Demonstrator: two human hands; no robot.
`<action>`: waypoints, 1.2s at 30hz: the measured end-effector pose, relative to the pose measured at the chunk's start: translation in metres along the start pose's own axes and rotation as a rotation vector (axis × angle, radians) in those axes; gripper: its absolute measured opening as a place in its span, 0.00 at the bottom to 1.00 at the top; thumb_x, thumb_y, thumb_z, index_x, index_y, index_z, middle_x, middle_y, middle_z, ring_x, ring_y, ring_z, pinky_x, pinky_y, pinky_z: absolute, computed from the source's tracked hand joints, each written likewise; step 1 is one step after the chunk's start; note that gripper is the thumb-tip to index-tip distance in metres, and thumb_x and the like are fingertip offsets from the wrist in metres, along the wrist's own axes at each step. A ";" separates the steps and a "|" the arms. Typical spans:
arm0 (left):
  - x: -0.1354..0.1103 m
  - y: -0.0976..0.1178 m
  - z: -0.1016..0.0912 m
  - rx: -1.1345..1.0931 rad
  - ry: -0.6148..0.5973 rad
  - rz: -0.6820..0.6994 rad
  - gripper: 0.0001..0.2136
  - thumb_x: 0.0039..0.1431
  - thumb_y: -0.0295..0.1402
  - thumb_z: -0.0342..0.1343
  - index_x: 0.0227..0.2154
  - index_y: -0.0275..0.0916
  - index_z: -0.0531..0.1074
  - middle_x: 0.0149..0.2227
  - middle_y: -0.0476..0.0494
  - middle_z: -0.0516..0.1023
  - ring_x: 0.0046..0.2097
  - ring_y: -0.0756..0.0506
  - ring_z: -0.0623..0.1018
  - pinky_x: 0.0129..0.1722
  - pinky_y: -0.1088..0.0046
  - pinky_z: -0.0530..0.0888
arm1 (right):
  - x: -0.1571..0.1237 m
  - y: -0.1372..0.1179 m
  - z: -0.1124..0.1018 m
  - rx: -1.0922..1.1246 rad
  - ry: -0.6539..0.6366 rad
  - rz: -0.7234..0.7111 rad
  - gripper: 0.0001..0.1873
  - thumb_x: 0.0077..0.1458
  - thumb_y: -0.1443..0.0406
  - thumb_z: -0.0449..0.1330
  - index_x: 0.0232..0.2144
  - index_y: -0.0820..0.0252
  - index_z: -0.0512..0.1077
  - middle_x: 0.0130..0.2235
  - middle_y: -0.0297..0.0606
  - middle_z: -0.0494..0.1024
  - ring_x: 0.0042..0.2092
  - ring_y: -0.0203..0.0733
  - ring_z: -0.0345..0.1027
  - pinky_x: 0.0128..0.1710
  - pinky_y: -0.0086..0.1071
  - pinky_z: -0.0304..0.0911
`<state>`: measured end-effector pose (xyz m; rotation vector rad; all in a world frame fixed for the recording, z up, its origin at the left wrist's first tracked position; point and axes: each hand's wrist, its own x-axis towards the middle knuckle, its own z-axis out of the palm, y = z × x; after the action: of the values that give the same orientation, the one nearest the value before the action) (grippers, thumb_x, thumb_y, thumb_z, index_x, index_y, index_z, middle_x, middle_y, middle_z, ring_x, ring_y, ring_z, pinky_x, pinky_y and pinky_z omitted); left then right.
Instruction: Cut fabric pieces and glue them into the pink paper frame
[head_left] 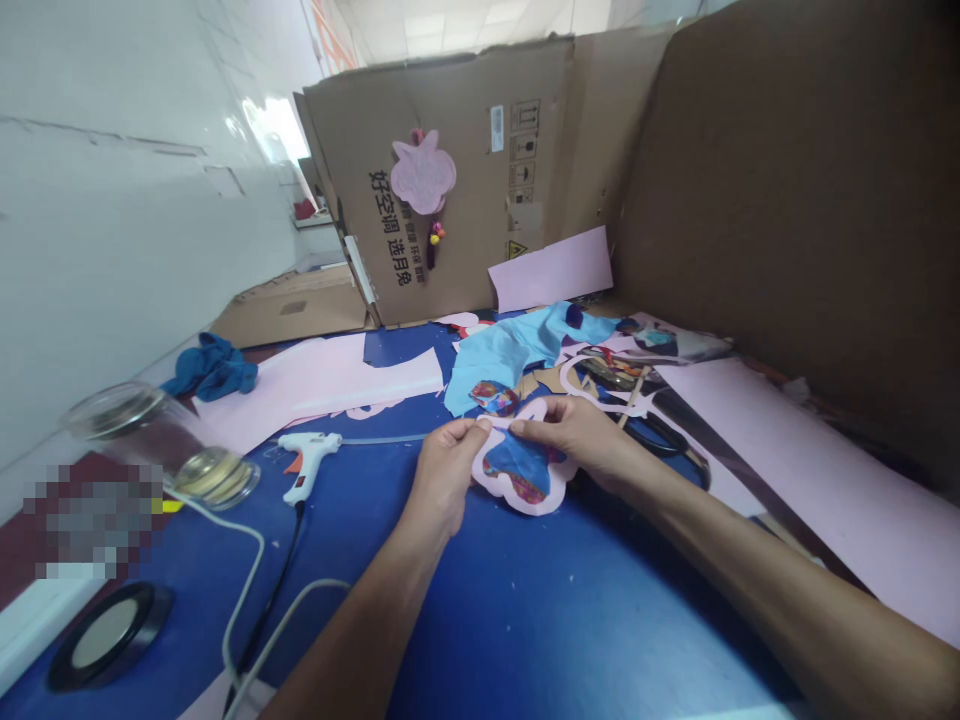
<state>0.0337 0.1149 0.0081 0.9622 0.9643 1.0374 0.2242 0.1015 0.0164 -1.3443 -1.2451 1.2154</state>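
A pink scalloped paper cutout [536, 503] with blue and patterned fabric [517, 465] on its face is held between my two hands above the blue table. My left hand [448, 465] pinches its upper left edge between thumb and fingers. With thumb and index finger my right hand [574, 432] grips the upper right part. Just beyond them lies light blue cloth [499, 350], with a patterned fabric piece [493, 397] at its near end. A white glue gun [306, 465] rests on the table left of my left hand.
A glass jar [165, 445] stands at the left near a black tape roll [111, 637] and cables [259, 560]. Pink sheets [315, 375] lie behind. Cardboard panels [480, 190] wall off the back and right; a pink flower-shaped ornament [424, 175] hangs there. Scraps crowd the right side.
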 end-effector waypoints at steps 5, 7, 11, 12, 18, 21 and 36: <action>0.000 -0.002 -0.001 -0.008 -0.074 -0.029 0.22 0.43 0.48 0.77 0.32 0.35 0.81 0.27 0.45 0.80 0.25 0.50 0.75 0.28 0.74 0.70 | 0.002 0.003 -0.001 -0.019 -0.011 -0.021 0.22 0.48 0.48 0.75 0.29 0.60 0.78 0.23 0.32 0.75 0.25 0.35 0.61 0.25 0.30 0.54; 0.000 -0.002 -0.002 0.011 -0.092 -0.050 0.21 0.43 0.47 0.78 0.32 0.35 0.81 0.27 0.44 0.81 0.25 0.49 0.76 0.28 0.73 0.70 | 0.003 0.005 -0.001 -0.014 -0.019 -0.022 0.21 0.48 0.48 0.75 0.29 0.59 0.78 0.24 0.32 0.75 0.25 0.36 0.62 0.25 0.31 0.54; 0.001 -0.003 -0.003 0.039 -0.057 -0.027 0.20 0.42 0.46 0.77 0.27 0.36 0.79 0.25 0.46 0.78 0.24 0.51 0.73 0.26 0.75 0.68 | 0.001 0.003 0.000 -0.018 -0.024 -0.012 0.21 0.48 0.48 0.75 0.28 0.59 0.78 0.24 0.32 0.75 0.25 0.36 0.62 0.26 0.31 0.55; 0.001 -0.003 -0.003 0.044 -0.044 -0.014 0.20 0.41 0.46 0.77 0.25 0.36 0.78 0.24 0.47 0.77 0.24 0.51 0.72 0.26 0.75 0.67 | 0.000 0.000 0.000 -0.021 -0.024 -0.013 0.22 0.48 0.47 0.75 0.28 0.59 0.78 0.24 0.31 0.74 0.25 0.36 0.62 0.26 0.31 0.54; 0.000 0.000 -0.003 0.057 0.018 -0.003 0.21 0.40 0.47 0.77 0.22 0.38 0.73 0.21 0.49 0.74 0.22 0.52 0.70 0.25 0.75 0.65 | -0.002 -0.011 -0.004 0.083 -0.008 0.003 0.28 0.50 0.39 0.71 0.30 0.58 0.80 0.28 0.36 0.79 0.27 0.39 0.66 0.28 0.33 0.57; 0.001 0.001 -0.003 0.038 0.027 0.005 0.21 0.39 0.48 0.77 0.24 0.36 0.76 0.22 0.49 0.75 0.22 0.52 0.71 0.25 0.75 0.66 | 0.001 -0.010 -0.008 0.157 0.007 0.013 0.29 0.48 0.39 0.72 0.30 0.58 0.80 0.28 0.36 0.79 0.29 0.40 0.66 0.29 0.34 0.58; 0.005 0.005 -0.006 0.019 0.120 0.022 0.21 0.36 0.47 0.76 0.23 0.37 0.74 0.20 0.51 0.74 0.21 0.53 0.69 0.22 0.77 0.66 | 0.003 -0.013 -0.019 0.235 -0.031 0.080 0.24 0.59 0.44 0.69 0.31 0.58 0.82 0.31 0.38 0.79 0.32 0.40 0.70 0.34 0.31 0.68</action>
<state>0.0274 0.1216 0.0103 0.9359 1.0657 1.1159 0.2414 0.1058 0.0310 -1.2153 -1.0411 1.3967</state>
